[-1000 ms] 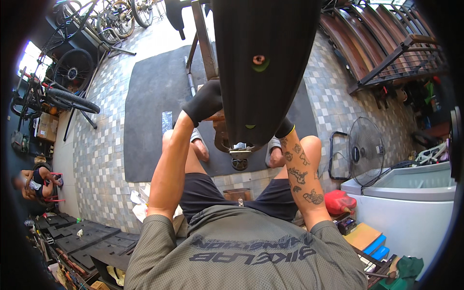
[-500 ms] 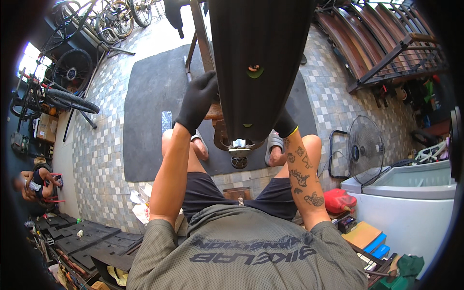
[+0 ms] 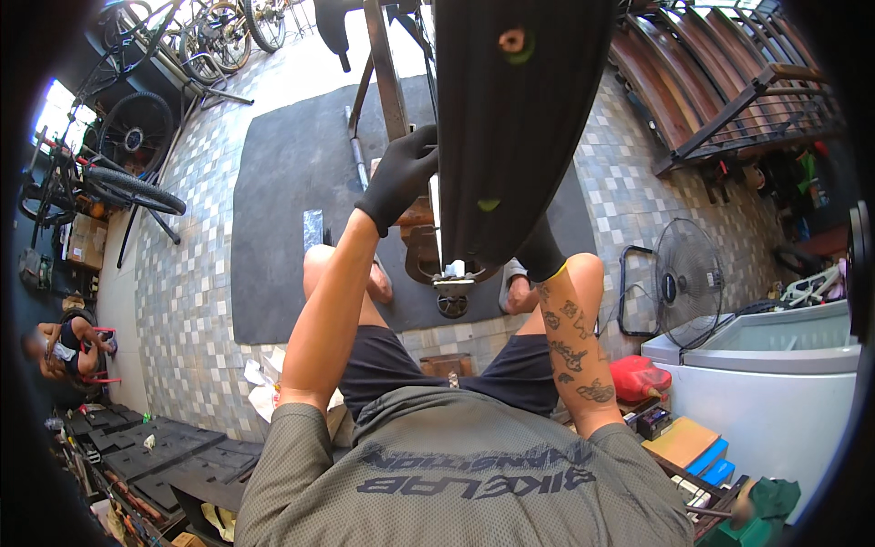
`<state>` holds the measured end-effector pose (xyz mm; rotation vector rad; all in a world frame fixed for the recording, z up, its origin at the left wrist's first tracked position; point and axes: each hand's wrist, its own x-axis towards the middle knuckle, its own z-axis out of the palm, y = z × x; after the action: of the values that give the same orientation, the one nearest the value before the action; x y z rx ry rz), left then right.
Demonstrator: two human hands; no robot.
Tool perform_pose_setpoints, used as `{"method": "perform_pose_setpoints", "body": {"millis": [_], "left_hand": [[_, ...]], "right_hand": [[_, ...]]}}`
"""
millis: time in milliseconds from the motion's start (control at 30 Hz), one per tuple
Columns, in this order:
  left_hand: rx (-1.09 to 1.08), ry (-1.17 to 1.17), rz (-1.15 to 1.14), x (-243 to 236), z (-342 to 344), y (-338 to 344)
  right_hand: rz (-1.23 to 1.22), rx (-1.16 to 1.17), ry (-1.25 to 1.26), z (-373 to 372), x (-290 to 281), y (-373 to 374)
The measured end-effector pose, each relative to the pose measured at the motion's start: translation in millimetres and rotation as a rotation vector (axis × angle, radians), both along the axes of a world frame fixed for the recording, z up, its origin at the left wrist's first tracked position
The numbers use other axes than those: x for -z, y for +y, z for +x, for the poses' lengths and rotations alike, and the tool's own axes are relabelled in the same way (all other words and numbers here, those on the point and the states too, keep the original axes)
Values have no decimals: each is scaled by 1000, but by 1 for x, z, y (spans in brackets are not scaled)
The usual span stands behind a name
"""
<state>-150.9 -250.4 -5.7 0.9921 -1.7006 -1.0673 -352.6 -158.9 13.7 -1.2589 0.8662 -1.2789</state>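
Note:
Close before me stands a wide black bicycle wheel rim (image 3: 510, 128), edge-on, with green-edged holes along its bed. It sits in a metal wheel stand (image 3: 385, 82), whose lower end shows a small round knob (image 3: 450, 305). My left hand (image 3: 401, 178), in a black glove, is closed at the rim's left edge, with its fingertips partly hidden behind it. My right hand (image 3: 543, 251), also gloved, is at the rim's lower right. The rim hides its fingers, so their grip does not show.
A dark mat (image 3: 283, 201) lies under the stand on the tiled floor. At right are a standing fan (image 3: 690, 283), a white chest freezer (image 3: 766, 383) and a red jug (image 3: 635, 376). Bicycles (image 3: 137, 187) stand at left, where another person (image 3: 68, 346) sits.
The rim has shifted right, and its holes now appear higher or lower than before. My left hand has moved right with its edge; my right hand shows slightly more of the glove.

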Motion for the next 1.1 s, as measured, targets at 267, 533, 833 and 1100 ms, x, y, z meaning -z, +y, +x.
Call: {"method": "perform_pose_setpoints", "body": {"millis": [267, 533, 833, 1100], "left_hand": [[-3, -6, 57, -2, 1, -3], [-13, -8, 40, -7, -1, 1], [67, -110, 22, 39, 23, -21], [-193, 297, 377, 46, 36, 5]], "right_hand": [[0, 52, 2, 11, 2, -2], [166, 28, 74, 8, -17, 3], [-76, 39, 78, 8, -2, 0], [164, -289, -25, 6, 31, -39]]}}
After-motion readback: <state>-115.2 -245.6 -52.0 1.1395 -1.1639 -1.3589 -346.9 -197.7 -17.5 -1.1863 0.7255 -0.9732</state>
